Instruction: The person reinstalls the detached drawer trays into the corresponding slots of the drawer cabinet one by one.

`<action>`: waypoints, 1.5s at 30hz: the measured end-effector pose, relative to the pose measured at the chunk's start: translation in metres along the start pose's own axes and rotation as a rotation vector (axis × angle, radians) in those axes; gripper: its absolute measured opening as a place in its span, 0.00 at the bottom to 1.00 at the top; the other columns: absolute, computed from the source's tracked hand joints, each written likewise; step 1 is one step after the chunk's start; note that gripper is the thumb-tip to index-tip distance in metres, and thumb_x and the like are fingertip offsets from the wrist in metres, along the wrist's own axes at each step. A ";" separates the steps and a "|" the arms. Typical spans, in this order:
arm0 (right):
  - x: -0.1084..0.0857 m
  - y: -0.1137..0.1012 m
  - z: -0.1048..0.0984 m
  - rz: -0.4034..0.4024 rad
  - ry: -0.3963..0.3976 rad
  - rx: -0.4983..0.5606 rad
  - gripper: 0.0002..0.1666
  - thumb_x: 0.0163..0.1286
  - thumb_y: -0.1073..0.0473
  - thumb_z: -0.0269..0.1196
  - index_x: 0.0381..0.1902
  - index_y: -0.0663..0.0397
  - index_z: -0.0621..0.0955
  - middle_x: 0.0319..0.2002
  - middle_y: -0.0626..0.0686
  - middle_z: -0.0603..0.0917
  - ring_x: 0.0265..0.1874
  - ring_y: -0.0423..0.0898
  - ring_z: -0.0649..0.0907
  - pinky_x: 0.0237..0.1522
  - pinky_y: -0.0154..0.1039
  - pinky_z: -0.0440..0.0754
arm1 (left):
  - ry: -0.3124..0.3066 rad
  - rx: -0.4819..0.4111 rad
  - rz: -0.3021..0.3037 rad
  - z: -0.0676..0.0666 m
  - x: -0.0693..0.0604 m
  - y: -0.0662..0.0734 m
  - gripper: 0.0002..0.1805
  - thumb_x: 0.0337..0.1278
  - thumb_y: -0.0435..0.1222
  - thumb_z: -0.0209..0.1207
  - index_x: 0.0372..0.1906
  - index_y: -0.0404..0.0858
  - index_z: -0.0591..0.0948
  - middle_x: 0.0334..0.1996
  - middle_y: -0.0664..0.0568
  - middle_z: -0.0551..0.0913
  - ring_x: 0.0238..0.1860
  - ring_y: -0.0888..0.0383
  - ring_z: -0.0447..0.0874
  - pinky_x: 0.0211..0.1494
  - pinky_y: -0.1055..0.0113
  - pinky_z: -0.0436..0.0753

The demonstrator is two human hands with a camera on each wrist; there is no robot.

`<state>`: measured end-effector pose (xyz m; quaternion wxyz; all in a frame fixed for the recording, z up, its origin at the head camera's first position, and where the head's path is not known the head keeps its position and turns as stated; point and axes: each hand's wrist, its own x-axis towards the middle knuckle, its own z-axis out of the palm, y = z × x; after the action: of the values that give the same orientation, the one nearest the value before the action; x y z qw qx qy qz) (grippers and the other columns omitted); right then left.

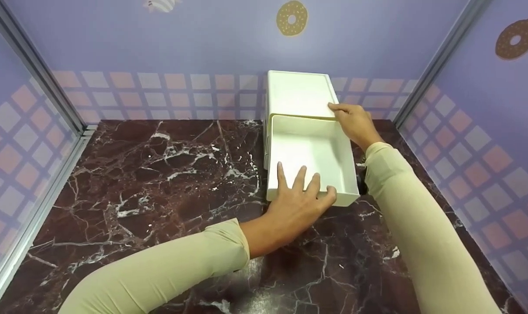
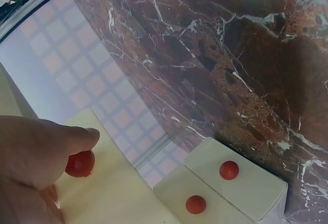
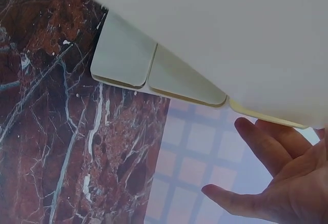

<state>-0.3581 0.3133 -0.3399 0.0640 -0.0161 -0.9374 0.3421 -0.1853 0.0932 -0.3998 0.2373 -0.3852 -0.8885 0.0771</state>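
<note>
A white desktop drawer cabinet stands against the back wall with its top drawer pulled far out. My left hand grips the drawer's front panel, fingers spread over the rim inside it. In the left wrist view, the thumb lies against the front beside a round red knob. Two lower drawer fronts, each with a red knob, appear there too, pushed in. At the cabinet's upper right edge rests my right hand; its fingers look fairly straight in the right wrist view.
Beneath is a dark red marbled tabletop with white veins. Purple walls with pink and white checks enclose the back and sides. Metal strips run along the corners. Something dark shows beside the drawer's right side.
</note>
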 end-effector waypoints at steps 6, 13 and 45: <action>0.001 0.000 -0.001 0.032 -0.015 -0.005 0.24 0.81 0.47 0.46 0.69 0.26 0.77 0.65 0.52 0.80 0.41 0.49 0.75 0.46 0.42 0.75 | -0.037 -0.024 -0.024 0.004 0.009 -0.006 0.29 0.63 0.31 0.58 0.66 0.53 0.68 0.68 0.44 0.76 0.72 0.36 0.71 0.65 0.19 0.62; 0.002 0.000 -0.001 0.046 -0.033 0.005 0.24 0.81 0.47 0.46 0.69 0.26 0.76 0.73 0.49 0.73 0.55 0.51 0.76 0.54 0.44 0.77 | -0.078 -0.033 -0.030 0.009 0.021 -0.015 0.32 0.63 0.32 0.60 0.69 0.54 0.67 0.70 0.43 0.75 0.73 0.35 0.70 0.66 0.19 0.61; -0.001 -0.001 -0.001 0.017 -0.031 0.022 0.23 0.81 0.48 0.47 0.69 0.29 0.77 0.69 0.51 0.78 0.34 0.45 0.74 0.38 0.39 0.74 | -0.184 -0.043 -0.100 0.017 0.072 -0.038 0.30 0.76 0.35 0.48 0.77 0.56 0.59 0.80 0.38 0.56 0.77 0.29 0.58 0.68 0.17 0.52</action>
<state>-0.3571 0.3129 -0.3385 0.0469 -0.0180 -0.9343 0.3529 -0.2604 0.1193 -0.3767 0.1498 -0.3369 -0.9260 0.0810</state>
